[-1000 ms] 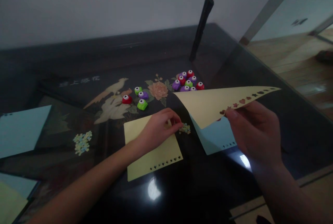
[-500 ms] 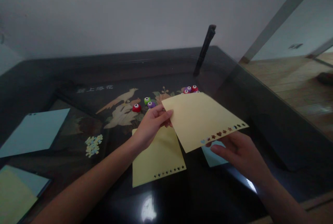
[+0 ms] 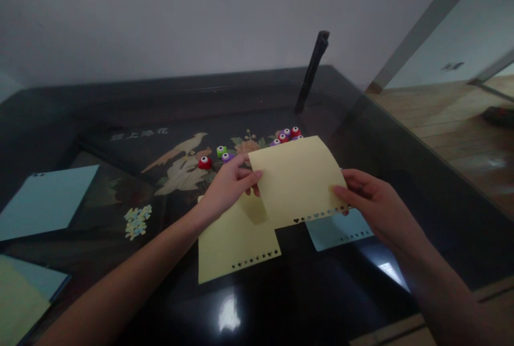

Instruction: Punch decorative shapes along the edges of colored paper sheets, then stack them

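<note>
Above the dark table I hold a sheet of yellow paper (image 3: 299,182) with a row of small punched shapes along its near edge. My left hand (image 3: 231,182) pinches its left side between thumb and fingers. On its right side, my right hand (image 3: 371,198) grips it, thumb on top. Below lies a second yellow sheet (image 3: 236,244), punched along its near edge. Partly under the held sheet rests a blue sheet (image 3: 333,233), also with punched holes.
At the left lie a blue sheet (image 3: 50,198), a stack of yellow and blue paper (image 3: 24,298) and a pile of paper cutouts (image 3: 137,221). Several eyeball-topped craft punches (image 3: 204,162) stand farther back. A black post (image 3: 312,72) rises at the table's back right.
My right hand has come up from beneath the yellow sheet and closed on its right side. The sheet has turned a little, and the view has shifted slightly.
</note>
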{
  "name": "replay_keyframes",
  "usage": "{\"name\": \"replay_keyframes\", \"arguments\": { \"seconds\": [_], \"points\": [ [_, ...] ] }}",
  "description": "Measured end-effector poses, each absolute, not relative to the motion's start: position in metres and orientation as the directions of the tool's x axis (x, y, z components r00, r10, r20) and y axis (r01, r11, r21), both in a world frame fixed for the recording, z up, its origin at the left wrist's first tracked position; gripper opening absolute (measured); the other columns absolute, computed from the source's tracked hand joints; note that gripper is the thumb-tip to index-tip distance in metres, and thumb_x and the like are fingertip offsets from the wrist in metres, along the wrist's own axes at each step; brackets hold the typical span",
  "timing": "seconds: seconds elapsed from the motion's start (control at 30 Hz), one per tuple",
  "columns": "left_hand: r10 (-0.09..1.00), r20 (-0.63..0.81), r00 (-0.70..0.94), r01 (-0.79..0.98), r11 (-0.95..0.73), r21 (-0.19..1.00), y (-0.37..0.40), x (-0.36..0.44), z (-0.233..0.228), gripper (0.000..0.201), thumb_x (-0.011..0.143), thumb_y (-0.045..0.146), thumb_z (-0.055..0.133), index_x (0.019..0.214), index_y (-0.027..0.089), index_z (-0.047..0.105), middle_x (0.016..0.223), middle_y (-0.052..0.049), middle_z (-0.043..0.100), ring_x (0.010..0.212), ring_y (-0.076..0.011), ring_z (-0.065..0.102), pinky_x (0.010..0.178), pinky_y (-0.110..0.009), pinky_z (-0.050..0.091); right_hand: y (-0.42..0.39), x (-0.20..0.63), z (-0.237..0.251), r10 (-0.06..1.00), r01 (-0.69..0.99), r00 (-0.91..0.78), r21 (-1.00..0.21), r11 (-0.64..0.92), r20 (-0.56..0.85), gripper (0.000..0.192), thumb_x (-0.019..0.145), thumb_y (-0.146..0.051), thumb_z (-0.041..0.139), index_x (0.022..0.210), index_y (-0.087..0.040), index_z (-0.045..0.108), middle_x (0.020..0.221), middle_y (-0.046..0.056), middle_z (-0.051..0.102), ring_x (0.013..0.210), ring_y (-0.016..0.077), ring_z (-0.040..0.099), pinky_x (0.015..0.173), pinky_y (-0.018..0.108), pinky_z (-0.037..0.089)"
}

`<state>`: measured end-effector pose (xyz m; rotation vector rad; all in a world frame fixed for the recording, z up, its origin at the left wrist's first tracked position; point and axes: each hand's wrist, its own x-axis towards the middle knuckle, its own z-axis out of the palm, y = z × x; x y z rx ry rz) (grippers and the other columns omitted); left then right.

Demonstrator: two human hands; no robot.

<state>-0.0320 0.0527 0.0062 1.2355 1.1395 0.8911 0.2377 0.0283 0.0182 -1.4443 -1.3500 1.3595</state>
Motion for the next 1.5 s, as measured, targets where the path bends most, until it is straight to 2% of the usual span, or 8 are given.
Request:
{"name": "replay_keyframes", "arguments": {
  "seconds": [0.17, 0.43, 0.6, 0.73, 0.83, 0.97, 1.1, 1.5],
  "points": [
    [0.976, -0.113, 0.189, 0.076, 0.1, 0.992, 0.062, -0.023, 0.005, 0.016, 0.083, 0.022, 0.06, 0.096, 0.016, 0.052, 0.062, 0.001, 0.064, 0.047, -0.0106, 0.058, 0.048, -0.023, 0.046, 0.033, 0.242, 0.02, 0.973, 0.178, -0.058, -0.961, -0.21, -0.224, 0.034, 0.068, -0.029, 0.077, 0.099, -0.019, 0.068, 0.084, 0.005, 0.074, 0.061, 0.0156, 0.066, 0.049, 0.026, 0.052],
    [0.969, -0.064, 0.237, 0.14, 0.031, 0.99, 0.077, -0.004, 0.012, 0.014, 0.08, 0.021, 0.06, 0.092, 0.016, 0.054, 0.073, -0.002, 0.066, 0.053, -0.012, 0.061, 0.053, -0.025, 0.051, 0.037, 0.264, 0.018, 0.973, 0.186, 0.052, -0.955, -0.229, -0.223, 0.036, 0.07, -0.036, 0.076, 0.103, -0.024, 0.066, 0.083, 0.003, 0.075, 0.062, 0.0187, 0.068, 0.051, 0.03, 0.054],
    [0.934, 0.011, 0.356, 0.318, -0.132, 0.939, 0.081, 0.017, 0.012, 0.03, 0.08, 0.02, 0.062, 0.107, 0.017, 0.05, 0.062, 0.003, 0.061, 0.055, -0.0147, 0.062, 0.056, -0.026, 0.047, 0.029, 0.289, 0.012, 0.949, 0.128, 0.157, -0.948, -0.292, -0.272, 0.047, 0.064, -0.036, 0.08, 0.106, -0.024, 0.064, 0.074, 0.002, 0.072, 0.058, 0.0176, 0.066, 0.051, 0.029, 0.052],
    [0.909, 0.042, 0.414, 0.475, -0.255, 0.842, 0.083, 0.035, 0.005, 0.031, 0.078, 0.02, 0.064, 0.106, 0.018, 0.05, 0.065, 0.002, 0.064, 0.059, -0.0158, 0.061, 0.058, -0.026, 0.043, 0.014, 0.302, 0.008, 0.939, 0.285, 0.184, -0.898, -0.335, -0.291, 0.054, 0.068, -0.04, 0.077, 0.117, -0.024, 0.059, 0.075, 0.003, 0.072, 0.061, 0.0196, 0.066, 0.052, 0.031, 0.053],
    [0.897, 0.002, 0.443, 0.593, -0.295, 0.749, 0.082, 0.043, -0.003, 0.023, 0.077, 0.022, 0.065, 0.096, 0.02, 0.052, 0.071, 0.0, 0.067, 0.062, -0.0179, 0.062, 0.059, -0.028, 0.041, 0.005, 0.306, 0.004, 0.956, 0.459, 0.176, -0.84, -0.29, -0.234, 0.053, 0.071, -0.044, 0.073, 0.117, -0.023, 0.058, 0.071, 0.002, 0.069, 0.06, 0.0205, 0.064, 0.053, 0.033, 0.053],
    [0.889, -0.062, 0.453, 0.687, -0.304, 0.661, 0.077, 0.045, -0.01, 0.019, 0.078, 0.023, 0.065, 0.092, 0.021, 0.053, 0.075, 0.0, 0.07, 0.068, -0.0211, 0.064, 0.059, -0.029, 0.039, -0.001, 0.306, -0.005, 0.978, 0.622, 0.138, -0.754, -0.209, -0.157, 0.047, 0.077, -0.044, 0.067, 0.117, -0.021, 0.057, 0.066, 0.001, 0.065, 0.06, 0.0208, 0.063, 0.057, 0.034, 0.051],
    [0.887, -0.079, 0.455, 0.723, -0.316, 0.614, 0.074, 0.047, -0.01, 0.017, 0.079, 0.024, 0.063, 0.093, 0.022, 0.054, 0.077, 0.0, 0.071, 0.071, -0.0218, 0.064, 0.059, -0.029, 0.039, -0.002, 0.305, -0.014, 0.987, 0.677, 0.108, -0.718, -0.159, -0.116, 0.042, 0.081, -0.041, 0.064, 0.117, -0.022, 0.056, 0.069, 0.001, 0.065, 0.063, 0.0218, 0.064, 0.059, 0.036, 0.051],
    [0.867, -0.075, 0.492, 0.744, -0.374, 0.554, 0.074, 0.046, -0.02, 0.014, 0.081, 0.024, 0.059, 0.095, 0.021, 0.058, 0.076, -0.002, 0.068, 0.07, -0.0208, 0.061, 0.061, -0.028, 0.038, -0.004, 0.301, -0.019, 0.985, 0.716, 0.131, -0.676, -0.172, -0.112, 0.038, 0.079, -0.039, 0.062, 0.113, -0.02, 0.059, 0.07, 0.001, 0.064, 0.062, 0.02, 0.062, 0.058, 0.034, 0.048]
  ]
}}
